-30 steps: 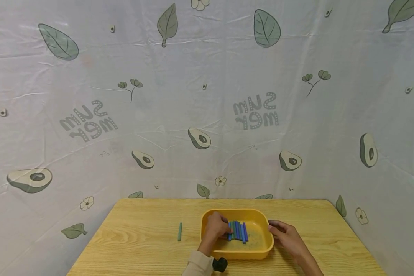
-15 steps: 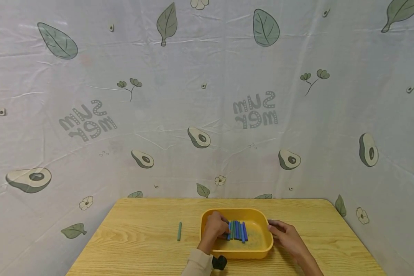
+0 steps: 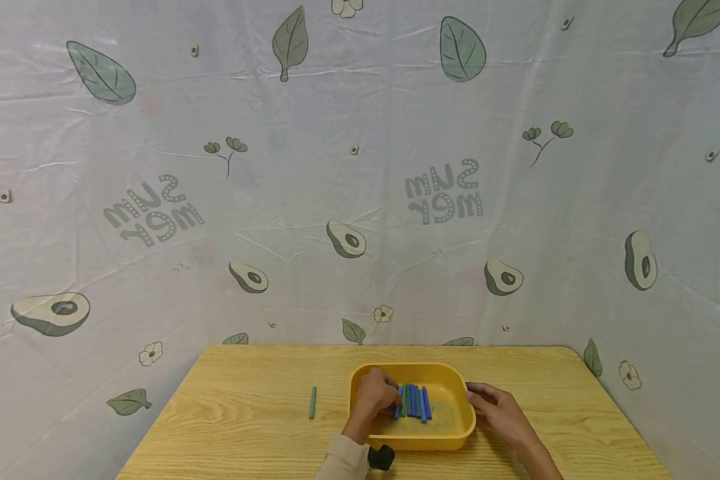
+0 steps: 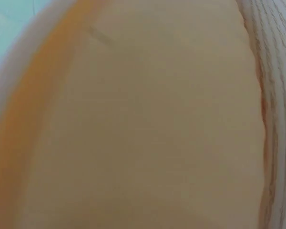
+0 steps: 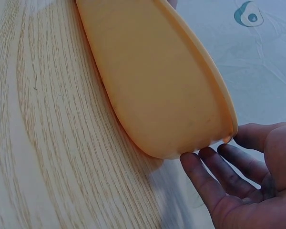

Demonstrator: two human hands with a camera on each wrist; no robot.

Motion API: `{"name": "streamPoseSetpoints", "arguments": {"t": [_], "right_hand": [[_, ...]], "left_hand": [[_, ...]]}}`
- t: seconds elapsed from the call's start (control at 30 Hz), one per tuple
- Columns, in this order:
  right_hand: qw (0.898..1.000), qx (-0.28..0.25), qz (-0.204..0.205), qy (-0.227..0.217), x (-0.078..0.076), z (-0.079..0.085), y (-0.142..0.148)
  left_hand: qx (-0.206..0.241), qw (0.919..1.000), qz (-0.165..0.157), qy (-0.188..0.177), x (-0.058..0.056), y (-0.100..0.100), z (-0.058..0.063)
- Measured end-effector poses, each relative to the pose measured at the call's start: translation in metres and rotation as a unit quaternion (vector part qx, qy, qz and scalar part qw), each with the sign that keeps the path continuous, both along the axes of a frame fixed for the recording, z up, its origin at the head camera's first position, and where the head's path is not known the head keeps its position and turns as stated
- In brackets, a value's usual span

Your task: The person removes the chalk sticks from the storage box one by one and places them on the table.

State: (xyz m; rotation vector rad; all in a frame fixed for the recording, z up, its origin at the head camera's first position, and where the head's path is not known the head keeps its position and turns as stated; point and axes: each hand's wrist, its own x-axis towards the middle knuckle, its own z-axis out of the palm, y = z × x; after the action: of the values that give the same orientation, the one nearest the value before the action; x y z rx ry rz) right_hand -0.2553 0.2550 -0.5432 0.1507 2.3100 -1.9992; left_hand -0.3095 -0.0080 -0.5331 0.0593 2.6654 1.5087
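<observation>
In the head view a yellow plastic tray [image 3: 420, 442] stands on the table. Blue, green and purple chalk sticks [image 3: 412, 401] lie side by side in it, amid some dust. My left hand [image 3: 375, 395] reaches over the near wall, its fingers at the left end of the row, pinching the leftmost blue chalk stick [image 3: 397, 412]; the fingertips are partly hidden. My right hand [image 3: 499, 415] holds the tray's right end. In the right wrist view its thumb is at the rim and its fingertips [image 5: 189, 160] touch the outer wall. The left wrist view shows only the tray's outer wall [image 4: 148, 119].
A single green chalk stick [image 3: 313, 403] lies on the wooden table [image 3: 240, 407], left of the tray. Behind the table hangs a pale sheet [image 3: 300, 200] printed with leaves and avocados. A black wrist device [image 3: 381, 457] sits by the left sleeve [image 3: 343, 459].
The leftmost blue chalk stick has shifted slightly left and toward me under the left fingers. The right hand and the tray stay where they were.
</observation>
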Motion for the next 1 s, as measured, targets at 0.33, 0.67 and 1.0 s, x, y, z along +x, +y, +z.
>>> {"name": "streamPoseSetpoints", "arguments": {"t": [0.33, 0.67, 1.0], "right_hand": [[1.0, 0.001, 0.005, 0.005, 0.002, 0.001, 0.0], [1.0, 0.003, 0.007, 0.007, 0.0, 0.001, 0.001], [1.0, 0.007, 0.008, 0.006, -0.001, -0.001, 0.003]], "left_hand": [[0.018, 0.9997, -0.013, 0.012, 0.001, -0.005, 0.014], [0.066, 0.9975, -0.026, 0.001, -0.001, -0.022, 0.037], [0.104, 0.9942, -0.024, -0.002, -0.001, -0.054, 0.054]]}}
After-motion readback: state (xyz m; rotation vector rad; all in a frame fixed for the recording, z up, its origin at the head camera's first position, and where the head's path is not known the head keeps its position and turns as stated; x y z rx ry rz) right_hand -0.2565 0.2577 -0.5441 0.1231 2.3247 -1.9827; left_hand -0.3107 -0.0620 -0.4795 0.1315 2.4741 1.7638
